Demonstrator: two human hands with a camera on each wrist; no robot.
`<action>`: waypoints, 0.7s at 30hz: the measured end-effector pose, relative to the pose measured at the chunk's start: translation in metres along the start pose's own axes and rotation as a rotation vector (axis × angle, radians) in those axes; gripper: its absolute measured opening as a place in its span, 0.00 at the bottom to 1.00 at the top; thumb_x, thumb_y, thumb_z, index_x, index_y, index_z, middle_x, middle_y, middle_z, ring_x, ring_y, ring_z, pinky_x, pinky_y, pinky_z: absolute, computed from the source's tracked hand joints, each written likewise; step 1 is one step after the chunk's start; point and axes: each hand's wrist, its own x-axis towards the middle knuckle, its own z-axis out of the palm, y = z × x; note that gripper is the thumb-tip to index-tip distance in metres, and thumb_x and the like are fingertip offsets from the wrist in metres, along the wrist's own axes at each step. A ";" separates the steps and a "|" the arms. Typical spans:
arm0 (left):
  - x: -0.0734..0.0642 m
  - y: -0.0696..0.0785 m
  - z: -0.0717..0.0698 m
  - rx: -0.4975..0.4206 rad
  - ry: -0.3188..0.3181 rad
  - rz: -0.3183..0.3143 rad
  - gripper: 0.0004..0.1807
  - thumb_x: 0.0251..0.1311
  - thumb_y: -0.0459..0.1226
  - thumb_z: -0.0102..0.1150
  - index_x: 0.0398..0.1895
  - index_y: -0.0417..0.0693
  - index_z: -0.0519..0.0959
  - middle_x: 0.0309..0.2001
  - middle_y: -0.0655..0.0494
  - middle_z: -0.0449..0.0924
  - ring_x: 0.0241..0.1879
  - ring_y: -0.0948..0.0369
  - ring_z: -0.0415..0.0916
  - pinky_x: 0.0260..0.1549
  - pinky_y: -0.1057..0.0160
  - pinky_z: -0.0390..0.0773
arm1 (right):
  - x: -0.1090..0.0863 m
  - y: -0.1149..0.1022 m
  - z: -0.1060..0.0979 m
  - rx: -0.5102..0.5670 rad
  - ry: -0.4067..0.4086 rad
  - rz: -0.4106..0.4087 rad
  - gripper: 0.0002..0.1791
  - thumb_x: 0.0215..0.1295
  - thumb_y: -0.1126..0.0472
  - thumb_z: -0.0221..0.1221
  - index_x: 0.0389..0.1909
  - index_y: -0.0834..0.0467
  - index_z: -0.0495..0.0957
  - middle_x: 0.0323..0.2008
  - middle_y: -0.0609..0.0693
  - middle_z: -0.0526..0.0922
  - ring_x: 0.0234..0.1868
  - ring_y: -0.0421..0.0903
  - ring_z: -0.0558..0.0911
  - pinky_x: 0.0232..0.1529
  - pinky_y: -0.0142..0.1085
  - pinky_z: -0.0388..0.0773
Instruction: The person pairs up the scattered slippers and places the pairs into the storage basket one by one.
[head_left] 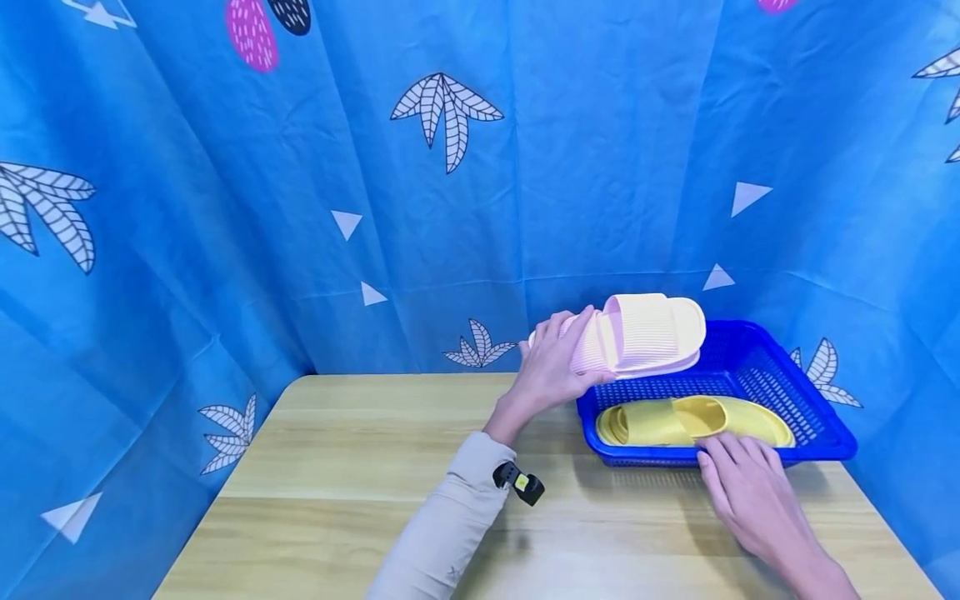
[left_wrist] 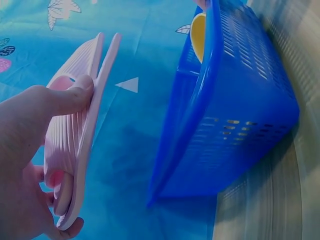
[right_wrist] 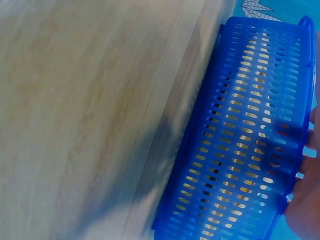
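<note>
My left hand (head_left: 551, 367) grips a pair of pale pink slippers (head_left: 648, 333), laid together, above the back left part of the blue plastic basket (head_left: 828, 433). In the left wrist view, the thumb presses one face of the pink slippers (left_wrist: 82, 150) and the fingers wrap the other side. Yellow slippers (head_left: 652, 422) lie along the front inside the basket. My right hand (head_left: 757, 500) holds the basket's front rim, fingers over the edge beside the yellow slippers; the fingertips are hidden. The right wrist view shows the basket's slotted wall (right_wrist: 235, 135) and part of that hand.
The basket stands on the right part of a light wooden table (head_left: 337, 500). A blue patterned curtain (head_left: 600, 167) hangs behind and at both sides of the table. A black wrist strap (head_left: 519, 482) is on the left sleeve.
</note>
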 end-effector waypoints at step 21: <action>0.036 0.028 0.038 -0.159 -0.107 -0.074 0.54 0.47 0.70 0.69 0.79 0.68 0.63 0.68 0.59 0.70 0.63 0.57 0.66 0.52 0.43 0.71 | -0.001 0.000 0.002 0.000 -0.001 0.009 0.09 0.70 0.61 0.54 0.45 0.60 0.79 0.42 0.57 0.82 0.46 0.60 0.76 0.52 0.57 0.64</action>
